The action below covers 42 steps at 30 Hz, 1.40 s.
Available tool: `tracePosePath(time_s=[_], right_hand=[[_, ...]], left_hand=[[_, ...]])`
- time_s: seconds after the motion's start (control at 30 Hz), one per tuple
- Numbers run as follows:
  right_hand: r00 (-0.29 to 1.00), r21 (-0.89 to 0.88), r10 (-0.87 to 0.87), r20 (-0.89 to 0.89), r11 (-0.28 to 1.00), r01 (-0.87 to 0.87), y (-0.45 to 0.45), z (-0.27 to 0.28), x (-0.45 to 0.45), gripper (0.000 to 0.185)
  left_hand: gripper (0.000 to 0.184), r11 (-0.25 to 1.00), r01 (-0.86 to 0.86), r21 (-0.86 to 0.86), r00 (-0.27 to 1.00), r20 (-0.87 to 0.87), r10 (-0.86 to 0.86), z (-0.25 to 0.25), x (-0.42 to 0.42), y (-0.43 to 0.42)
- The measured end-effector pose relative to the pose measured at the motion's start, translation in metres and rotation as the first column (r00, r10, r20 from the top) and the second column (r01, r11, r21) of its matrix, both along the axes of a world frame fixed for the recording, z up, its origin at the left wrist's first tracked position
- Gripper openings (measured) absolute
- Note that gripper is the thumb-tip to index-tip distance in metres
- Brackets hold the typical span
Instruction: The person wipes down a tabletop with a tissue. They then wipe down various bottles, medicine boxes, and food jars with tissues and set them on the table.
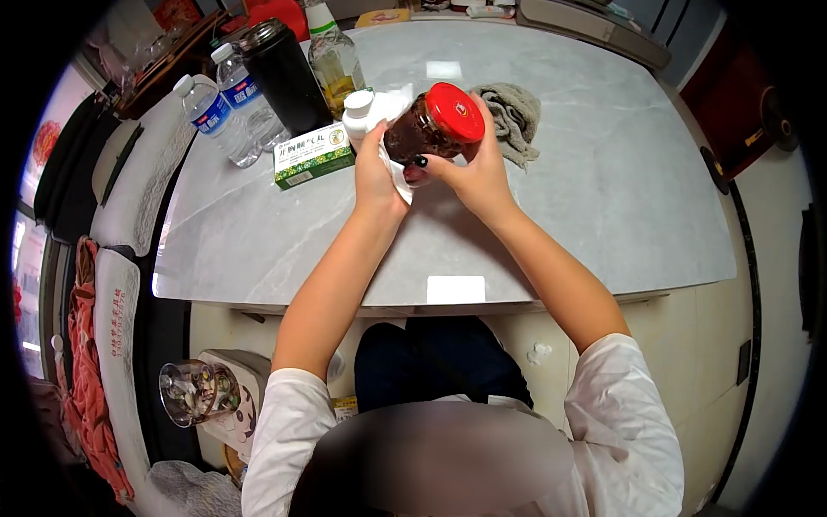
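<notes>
Both my hands are raised over the near middle of the table, around a glass jar (416, 133) with dark contents and a red lid (455, 112). The jar is tilted, its lid toward the upper right. My right hand (479, 177) grips it from the right, thumb across the lower side and fingers behind. My left hand (377, 177) is closed on a white tissue (403, 183) pressed against the jar's left side; some of its fingers are hidden. Just beyond my left hand are a white bottle (357, 118) and a green-and-white medicine box (314, 156).
On the grey marble table (603, 198), a crumpled grey towel (514, 121) lies right of the jar. At back left stand a black thermos (287, 77), two water bottles (215, 119) and a clear bottle with yellowish liquid (336, 65). A glass container (198, 394) sits low at left.
</notes>
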State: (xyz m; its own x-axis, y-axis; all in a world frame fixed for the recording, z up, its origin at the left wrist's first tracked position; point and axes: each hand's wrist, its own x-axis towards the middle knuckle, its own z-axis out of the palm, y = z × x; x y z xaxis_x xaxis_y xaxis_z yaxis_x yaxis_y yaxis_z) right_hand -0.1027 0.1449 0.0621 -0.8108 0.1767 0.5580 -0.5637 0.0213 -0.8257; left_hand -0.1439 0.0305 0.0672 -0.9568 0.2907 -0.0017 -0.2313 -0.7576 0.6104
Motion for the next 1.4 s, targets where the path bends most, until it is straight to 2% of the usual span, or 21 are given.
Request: tracePosePath(time_s=[0.03, 0.13, 0.17, 0.27, 0.3, 0.4, 0.5, 0.53, 0.6, 0.67, 0.73, 0.8, 0.83, 0.93, 0.97, 1.1, 1.13, 1.2, 1.33, 1.37, 1.4], right_hand=[[1.000, 0.035, -0.026, -0.004, 0.999, 0.026, 0.002, 0.003, 0.001, 0.098], [0.993, 0.087, 0.120, -0.017, 0.989, -0.118, 0.020, 0.010, -0.004, 0.099], [0.992, 0.064, 0.124, -0.014, 0.990, -0.123, 0.025, 0.014, -0.005, 0.099], [0.954, 0.086, 0.280, 0.105, 0.953, -0.289, 0.043, 0.019, -0.009, 0.097], [0.937, 0.044, 0.323, 0.133, 0.943, -0.331, 0.042, 0.020, -0.008, 0.090], [0.895, 0.001, 0.431, 0.114, 0.901, -0.433, 0.044, 0.020, -0.009, 0.082], [0.992, -0.056, 0.124, 0.029, 0.991, -0.122, 0.027, 0.005, -0.016, 0.073], [1.000, 0.051, 0.011, 0.025, 0.999, -0.012, 0.025, 0.000, -0.016, 0.072], [0.997, 0.149, -0.041, -0.062, 0.988, 0.050, 0.011, -0.003, -0.008, 0.075], [0.994, 0.121, 0.034, -0.106, 0.992, -0.021, -0.005, -0.006, -0.001, 0.087], [0.992, 0.093, 0.070, -0.106, 0.994, -0.060, -0.009, 0.003, 0.009, 0.087], [0.994, -0.078, 0.094, -0.054, 0.992, -0.098, -0.010, -0.001, 0.008, 0.082], [0.994, -0.163, 0.107, -0.028, 0.980, -0.110, -0.010, -0.003, 0.008, 0.080], [0.993, -0.350, 0.089, 0.083, 0.935, -0.055, -0.007, -0.001, 0.012, 0.077], [0.999, -0.336, 0.038, 0.029, 0.941, -0.026, -0.006, 0.000, 0.010, 0.071], [0.990, -0.293, 0.133, -0.037, 0.946, -0.138, 0.002, 0.011, 0.011, 0.066], [0.987, -0.228, 0.149, -0.053, 0.961, -0.157, 0.003, 0.011, 0.009, 0.069], [0.972, -0.141, 0.233, -0.011, 0.962, -0.232, 0.004, 0.010, 0.008, 0.073], [0.926, 0.147, 0.357, 0.122, 0.916, -0.373, 0.024, 0.008, -0.002, 0.088], [0.929, 0.133, 0.346, 0.132, 0.922, -0.362, 0.027, 0.002, -0.006, 0.086], [0.967, 0.276, 0.244, 0.069, 0.927, -0.254, 0.029, -0.002, -0.011, 0.083]], left_hand=[[0.038, 0.999, 0.041, 0.009, 0.999, 0.023, -0.041, 0.001, 0.001, 0.000], [0.042, 0.935, 0.331, 0.127, 0.940, 0.043, -0.338, -0.002, 0.005, 0.002], [0.047, 0.892, 0.444, 0.087, 0.895, 0.010, -0.446, -0.002, 0.007, -0.002], [0.048, 0.825, 0.550, 0.130, 0.835, -0.063, -0.546, -0.006, 0.004, -0.003], [0.050, 0.885, 0.462, 0.053, 0.886, 0.012, -0.464, -0.002, 0.008, -0.001], [0.051, 0.846, 0.522, 0.105, 0.853, -0.054, -0.519, -0.007, 0.005, -0.002], [0.050, 0.944, 0.280, 0.176, 0.958, -0.107, -0.264, -0.006, 0.006, 0.006], [0.047, 0.991, 0.089, 0.101, 0.992, -0.094, -0.080, -0.002, 0.007, 0.008], [0.045, 0.995, -0.103, -0.014, 0.988, -0.117, 0.100, 0.009, 0.014, 0.008], [0.042, 0.989, -0.149, 0.011, 0.972, -0.179, 0.149, -0.003, 0.006, 0.007], [0.040, 0.979, -0.203, 0.021, 0.948, -0.244, 0.202, -0.016, 0.001, 0.009], [0.040, 0.963, -0.267, 0.022, 0.915, -0.308, 0.261, -0.016, 0.013, 0.016], [0.044, 0.972, -0.232, 0.041, 0.917, -0.325, 0.232, -0.018, 0.015, 0.017], [0.036, 0.952, -0.271, -0.139, 0.847, -0.505, 0.168, -0.014, 0.028, 0.018], [0.033, 0.970, -0.219, -0.102, 0.872, -0.466, 0.148, -0.010, 0.033, 0.020], [0.039, 0.998, 0.060, 0.014, 0.979, -0.195, -0.056, -0.004, 0.026, 0.017], [0.043, 0.991, 0.129, -0.019, 0.973, -0.193, -0.130, -0.007, 0.019, 0.013], [0.054, 0.987, 0.143, -0.075, 0.980, -0.128, -0.152, 0.001, 0.020, 0.013], [0.050, 0.944, 0.328, -0.025, 0.939, 0.115, -0.324, -0.011, 0.011, 0.004], [0.051, 0.930, 0.355, -0.099, 0.932, 0.117, -0.343, -0.011, 0.007, 0.000], [0.050, 0.942, 0.311, -0.127, 0.948, 0.116, -0.297, -0.007, 0.008, 0.000]])
